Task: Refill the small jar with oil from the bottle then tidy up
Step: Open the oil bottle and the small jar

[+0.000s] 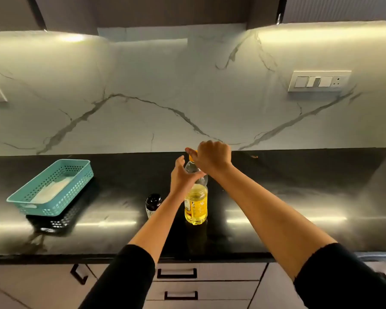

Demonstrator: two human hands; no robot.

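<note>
A clear plastic oil bottle (196, 204), about half full of yellow oil, stands upright on the black counter (276, 197). My right hand (213, 156) is closed over its orange cap from above. My left hand (183, 177) wraps around the bottle's upper neck. A small glass jar with a black lid (153, 204) stands just left of the bottle, partly hidden behind my left forearm.
A teal perforated basket (54, 186) with a white cloth inside sits at the counter's left. A marble backsplash with switch plates (319, 81) rises behind. Drawers with black handles (176, 273) are below the counter's front edge.
</note>
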